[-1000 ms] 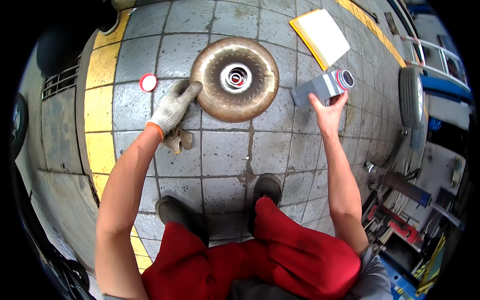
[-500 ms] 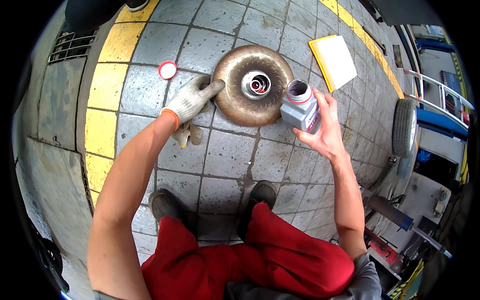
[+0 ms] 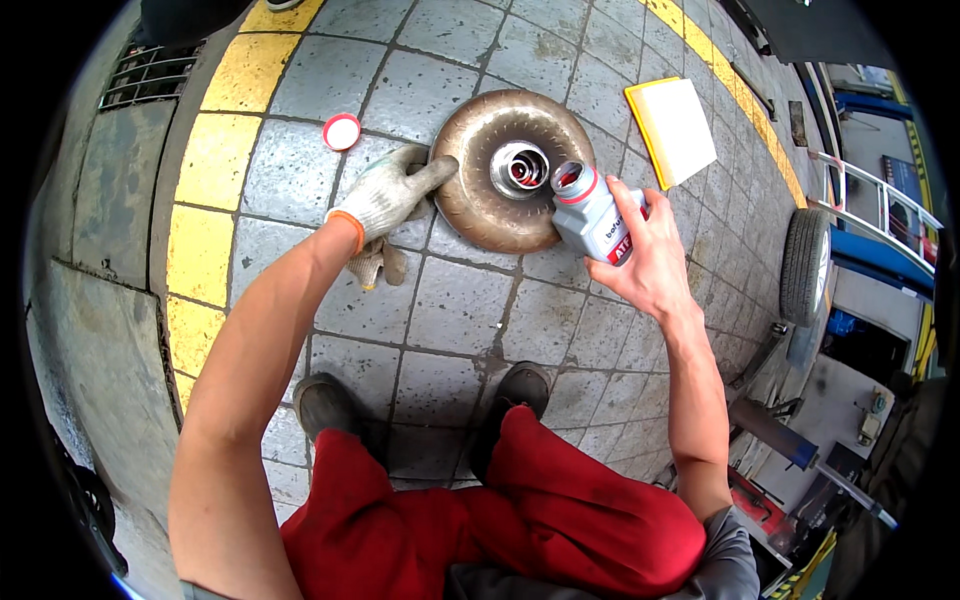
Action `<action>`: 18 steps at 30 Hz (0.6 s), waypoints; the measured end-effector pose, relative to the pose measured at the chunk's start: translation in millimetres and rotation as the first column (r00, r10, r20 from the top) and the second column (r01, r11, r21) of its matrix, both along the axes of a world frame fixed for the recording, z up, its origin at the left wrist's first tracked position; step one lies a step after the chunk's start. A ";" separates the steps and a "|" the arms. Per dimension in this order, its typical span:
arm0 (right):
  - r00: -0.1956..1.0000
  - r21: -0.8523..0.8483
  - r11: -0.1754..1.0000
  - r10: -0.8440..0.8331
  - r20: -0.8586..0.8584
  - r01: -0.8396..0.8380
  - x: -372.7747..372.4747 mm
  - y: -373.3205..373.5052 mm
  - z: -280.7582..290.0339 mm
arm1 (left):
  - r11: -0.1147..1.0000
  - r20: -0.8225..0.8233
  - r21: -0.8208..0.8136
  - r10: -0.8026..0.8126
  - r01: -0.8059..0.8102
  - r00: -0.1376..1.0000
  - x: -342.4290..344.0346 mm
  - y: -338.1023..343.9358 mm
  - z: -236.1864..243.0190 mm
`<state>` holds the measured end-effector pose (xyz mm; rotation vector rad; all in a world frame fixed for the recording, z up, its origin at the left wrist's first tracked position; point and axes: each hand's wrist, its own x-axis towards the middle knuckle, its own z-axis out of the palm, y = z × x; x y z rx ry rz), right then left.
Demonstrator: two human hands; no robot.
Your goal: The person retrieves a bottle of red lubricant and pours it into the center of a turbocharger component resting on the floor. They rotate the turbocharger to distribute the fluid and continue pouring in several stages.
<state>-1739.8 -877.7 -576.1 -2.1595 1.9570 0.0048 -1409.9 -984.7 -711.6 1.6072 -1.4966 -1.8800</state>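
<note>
A brown, round metal torque converter (image 3: pixel 470 215) lies on the tiled floor ahead of me, its silvery hub (image 3: pixel 521 168) facing up with red fluid inside. My left hand (image 3: pixel 385 190), in a white knit glove with an orange cuff, grips its left rim, thumb on top. My bare right hand (image 3: pixel 655 250) holds a grey oil bottle (image 3: pixel 590 222) around its body. The uncapped bottle leans left, its mouth over the converter's right side, close to the hub. Dark red fluid shows in the mouth; no stream is visible. Another glove (image 3: pixel 375 266) lies below my left wrist.
A red-and-white cap (image 3: pixel 341 132) rests on the floor at left. An air filter (image 3: pixel 672 132) with a yellow edge lies at the far right. Farther right are a wheel (image 3: pixel 806 268) and a white ladder (image 3: pixel 875 190). My shoes stand nearer than the converter.
The bottle has tipped farther left, and its mouth has come nearer the hub. My left hand still grips the converter's rim.
</note>
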 end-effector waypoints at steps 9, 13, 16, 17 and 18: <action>0.998 -0.002 1.000 0.016 -0.064 -0.017 8.9 -4.0 5.1 | 1.000 0.001 -0.006 -0.013 0.013 1.000 0.5 -0.4 4.6; 0.997 0.005 1.000 0.018 -0.071 -0.017 8.8 -4.8 3.6 | 1.000 0.018 -0.013 -0.011 0.011 1.000 -0.3 0.1 6.2; 0.998 0.010 1.000 0.014 -0.069 -0.014 10.2 -4.6 3.6 | 1.000 0.021 -0.010 -0.009 0.009 1.000 -0.2 -0.2 1.3; 0.997 0.004 1.000 0.017 -0.072 -0.017 10.5 -4.1 4.5 | 1.000 0.018 -0.004 -0.010 0.010 1.000 -0.1 0.0 2.6; 0.997 -0.002 1.000 0.020 -0.076 -0.020 10.7 -3.7 5.4 | 1.000 0.016 0.002 -0.011 0.011 1.000 0.2 0.1 3.8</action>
